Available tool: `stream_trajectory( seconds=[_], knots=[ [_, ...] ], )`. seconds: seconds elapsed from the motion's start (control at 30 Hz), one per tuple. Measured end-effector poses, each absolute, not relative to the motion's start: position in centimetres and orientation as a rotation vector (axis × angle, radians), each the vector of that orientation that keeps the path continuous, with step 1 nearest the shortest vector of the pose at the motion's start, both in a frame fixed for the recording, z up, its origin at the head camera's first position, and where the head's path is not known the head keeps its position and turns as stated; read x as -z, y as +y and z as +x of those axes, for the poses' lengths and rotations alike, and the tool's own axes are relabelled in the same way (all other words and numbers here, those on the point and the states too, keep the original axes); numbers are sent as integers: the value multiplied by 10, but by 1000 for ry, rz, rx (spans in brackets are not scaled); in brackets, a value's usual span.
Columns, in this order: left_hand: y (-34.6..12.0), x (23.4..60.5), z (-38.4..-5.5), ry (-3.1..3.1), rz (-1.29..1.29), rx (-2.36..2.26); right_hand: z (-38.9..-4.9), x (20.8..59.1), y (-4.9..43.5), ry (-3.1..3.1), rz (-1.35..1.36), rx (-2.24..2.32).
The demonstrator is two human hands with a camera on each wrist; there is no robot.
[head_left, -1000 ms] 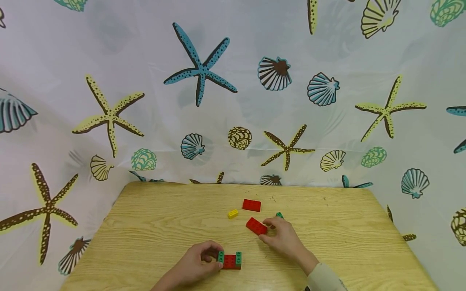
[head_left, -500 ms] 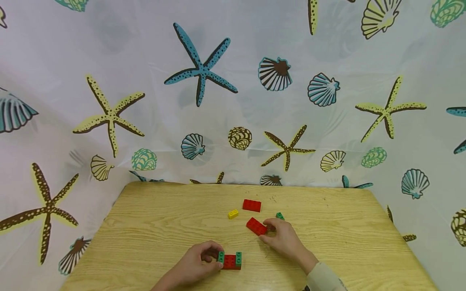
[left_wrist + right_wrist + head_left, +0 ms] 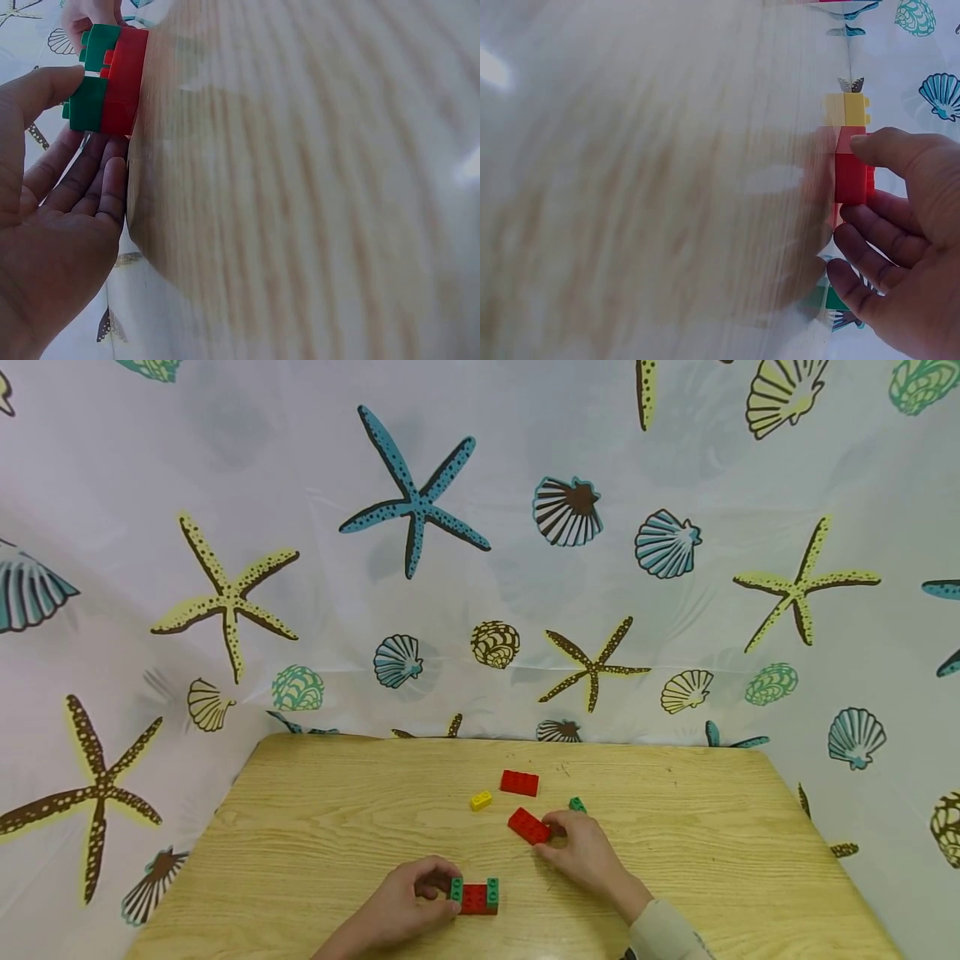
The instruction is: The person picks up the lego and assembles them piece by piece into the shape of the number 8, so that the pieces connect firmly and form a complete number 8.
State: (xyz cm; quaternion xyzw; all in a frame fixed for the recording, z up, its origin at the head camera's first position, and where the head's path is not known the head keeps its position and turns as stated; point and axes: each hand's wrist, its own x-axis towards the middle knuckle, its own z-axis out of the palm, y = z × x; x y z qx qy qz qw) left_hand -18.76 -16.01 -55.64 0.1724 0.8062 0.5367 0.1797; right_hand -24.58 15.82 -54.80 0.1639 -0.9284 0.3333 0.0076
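Note:
My left hand (image 3: 401, 902) pinches the left end of a red toy building brick (image 3: 474, 899) near the table's front. Two green bricks are mounted on it, a left green brick (image 3: 457, 889) and a right green brick (image 3: 492, 896), with bare red studs between. In the left wrist view the thumb reaches the nearer green brick (image 3: 88, 105). Farther back, my right hand (image 3: 588, 857) grips the right end of a second red brick (image 3: 527, 825), which lies slanted on the wood. Seen from the right wrist, the thumb presses one side of that red brick (image 3: 850, 178) and the fingers lie along the other.
Behind the right hand's brick lies another red brick (image 3: 519, 782). A small yellow brick (image 3: 481, 801) lies left of it, and a small green brick (image 3: 576, 804) sits just beyond the right hand. A shell-and-starfish patterned curtain (image 3: 480, 585) surrounds the wooden table (image 3: 337, 810).

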Motion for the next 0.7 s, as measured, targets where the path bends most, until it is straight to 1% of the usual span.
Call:
stream_trajectory(
  seconds=[0.7],
  knots=[
    [-160,555,-187,2280,504,-1513,-245,547,156,-2941,482,-1025]
  ],
)
